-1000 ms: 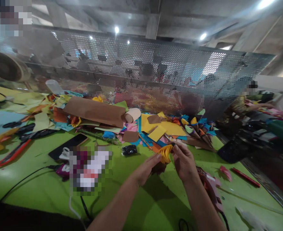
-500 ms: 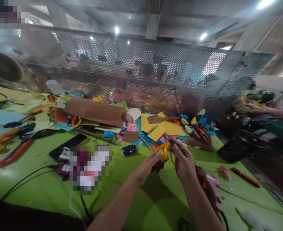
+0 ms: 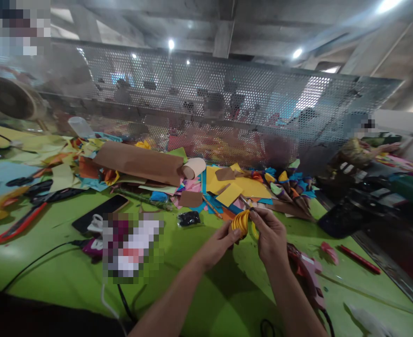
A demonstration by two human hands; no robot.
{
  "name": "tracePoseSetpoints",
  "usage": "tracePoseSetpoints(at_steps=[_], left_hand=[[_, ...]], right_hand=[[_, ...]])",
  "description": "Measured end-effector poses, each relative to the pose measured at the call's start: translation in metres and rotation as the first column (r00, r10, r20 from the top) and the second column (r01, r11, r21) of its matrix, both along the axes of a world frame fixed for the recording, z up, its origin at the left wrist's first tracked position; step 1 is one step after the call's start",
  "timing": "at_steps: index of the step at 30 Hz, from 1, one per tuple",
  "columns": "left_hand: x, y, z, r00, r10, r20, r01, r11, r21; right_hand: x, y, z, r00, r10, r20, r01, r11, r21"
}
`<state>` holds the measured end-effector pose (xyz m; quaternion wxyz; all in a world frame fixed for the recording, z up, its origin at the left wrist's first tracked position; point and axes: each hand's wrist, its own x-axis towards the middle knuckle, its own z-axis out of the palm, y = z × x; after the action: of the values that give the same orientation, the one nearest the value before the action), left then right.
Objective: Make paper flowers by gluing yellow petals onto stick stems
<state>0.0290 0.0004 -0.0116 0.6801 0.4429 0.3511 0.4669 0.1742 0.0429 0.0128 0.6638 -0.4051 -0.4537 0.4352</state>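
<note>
Both my hands meet over the green table (image 3: 69,276), just right of centre. Between them is a small folded piece of yellow-orange paper (image 3: 242,221) with layered, petal-like edges. My left hand (image 3: 217,245) pinches its lower left side with thumb and fingers. My right hand (image 3: 270,234) curls round its right side, fingertips on its top edge. A pink glue gun (image 3: 306,274) lies on the table just right of my right wrist.
Coloured paper scraps (image 3: 227,187), a brown paper roll (image 3: 139,161), a black phone (image 3: 99,213), red-handled cutters (image 3: 17,224) and black cables lie about. A perforated metal screen (image 3: 206,103) stands behind. Another person (image 3: 360,150) sits at far right. A red pen (image 3: 358,258) lies right.
My hands have shifted only slightly; the yellow-orange paper piece has been turned a little and squeezed narrower between my fingers.
</note>
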Motion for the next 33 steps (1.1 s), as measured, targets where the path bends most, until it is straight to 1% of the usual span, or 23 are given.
tracePoseSetpoints(at_steps=[2,4,7,12,17,20,24,27,30,33], left_hand=[[0.0,0.0,0.002,1.0,0.011,0.004,-0.011,1.0,0.003],[0.001,0.0,0.002,1.0,0.024,0.013,-0.025,1.0,0.017],[0.002,0.001,0.0,0.999,0.038,0.008,-0.038,0.997,0.068],[0.003,0.004,-0.005,0.996,0.049,-0.076,-0.032,0.977,0.211],[0.003,0.003,-0.008,0.979,0.1,-0.177,-0.055,0.967,0.247],[0.004,0.004,-0.012,0.974,0.114,-0.194,-0.06,0.963,0.263],[0.009,0.008,-0.021,0.989,0.097,-0.111,-0.068,0.968,0.241],[0.011,0.01,-0.024,0.998,0.064,-0.006,-0.061,0.973,0.222],[0.01,0.009,-0.019,0.996,0.018,0.091,-0.033,0.986,0.164],[0.007,0.007,-0.011,0.991,-0.003,0.132,-0.009,0.996,0.091]], right_hand=[[0.0,0.0,0.0,1.0,0.004,0.007,-0.004,1.0,-0.005],[0.001,-0.001,-0.001,0.999,0.033,0.02,-0.033,0.999,-0.015],[0.001,0.0,-0.001,0.998,0.053,0.031,-0.052,0.998,-0.028],[0.001,0.001,-0.003,1.0,0.019,0.016,-0.018,0.999,-0.028],[0.0,0.001,-0.003,1.0,0.014,0.023,-0.013,0.999,-0.033],[0.0,0.0,-0.002,0.999,0.007,0.032,-0.006,1.0,-0.031],[-0.001,-0.003,0.002,0.998,0.011,0.055,-0.009,0.999,-0.038],[0.0,-0.004,0.006,0.993,0.067,0.092,-0.064,0.997,-0.035],[0.003,-0.003,0.005,0.99,0.114,0.081,-0.113,0.994,-0.016],[0.004,0.0,0.001,0.986,0.167,-0.015,-0.168,0.985,-0.037]])
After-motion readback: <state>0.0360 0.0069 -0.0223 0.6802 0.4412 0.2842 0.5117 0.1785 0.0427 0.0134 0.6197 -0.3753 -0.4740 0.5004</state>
